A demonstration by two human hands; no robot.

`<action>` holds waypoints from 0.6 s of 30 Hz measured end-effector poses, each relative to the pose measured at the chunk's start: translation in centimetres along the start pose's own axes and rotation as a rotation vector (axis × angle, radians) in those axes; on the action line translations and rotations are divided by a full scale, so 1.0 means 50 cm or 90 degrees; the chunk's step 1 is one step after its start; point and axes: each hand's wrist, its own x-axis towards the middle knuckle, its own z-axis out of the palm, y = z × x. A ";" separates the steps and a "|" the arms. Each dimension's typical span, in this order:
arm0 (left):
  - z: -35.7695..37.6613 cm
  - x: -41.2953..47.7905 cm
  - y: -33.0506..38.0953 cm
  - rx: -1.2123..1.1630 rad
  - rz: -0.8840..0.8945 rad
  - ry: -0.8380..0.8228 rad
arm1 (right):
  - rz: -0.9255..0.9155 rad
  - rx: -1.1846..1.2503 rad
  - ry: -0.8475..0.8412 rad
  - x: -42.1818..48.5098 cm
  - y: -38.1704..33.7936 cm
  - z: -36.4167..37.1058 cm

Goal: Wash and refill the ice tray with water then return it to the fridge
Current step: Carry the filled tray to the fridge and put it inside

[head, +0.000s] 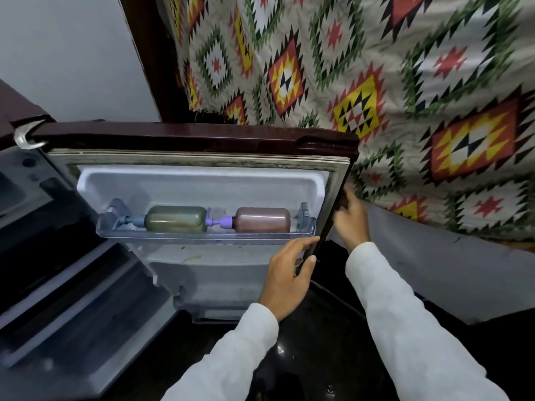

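Note:
The maroon fridge door (185,137) stands wide open, its white inner liner facing me. My left hand (286,273) grips the door's free edge low down, thumb on the outside and fingers on the inner side. My right hand (351,218) holds the same edge higher up from the outer side. The fridge body (58,285) with its dark shelves lies to the left. No ice tray shows anywhere in view.
A clear door shelf (202,230) holds a green bottle (176,218) and a brown bottle (262,219) lying on their sides. A patterned cloth (376,82) hangs behind the door at the right. The dark glossy floor (312,357) lies below my arms.

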 end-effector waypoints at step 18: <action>0.035 -0.157 0.031 -0.131 -0.092 -0.067 | -0.006 0.069 0.015 -0.227 0.039 -0.036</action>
